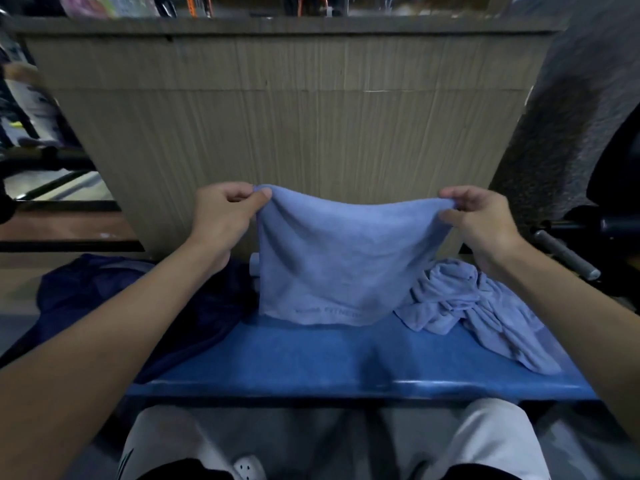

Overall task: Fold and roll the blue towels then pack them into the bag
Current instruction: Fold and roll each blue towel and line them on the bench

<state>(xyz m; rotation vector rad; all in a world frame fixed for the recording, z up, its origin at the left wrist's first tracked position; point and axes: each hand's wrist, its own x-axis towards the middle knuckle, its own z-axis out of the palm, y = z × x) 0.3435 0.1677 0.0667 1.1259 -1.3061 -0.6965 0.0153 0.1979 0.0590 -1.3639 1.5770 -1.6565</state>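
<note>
Left hand [225, 216] and right hand [479, 220] each pinch a top corner of the towel [332, 258], hanging above the bench [346, 358].

Dim, soft focus, warped edges

Left hand [225, 216] and right hand [481, 220] each pinch a top corner of a blue towel [339, 265]. It is held up and sags between them, lower edge hanging down to the blue table [346, 362]. Crumpled towels [478, 306] just right of it. Dark bag [121, 306] at left.
</note>
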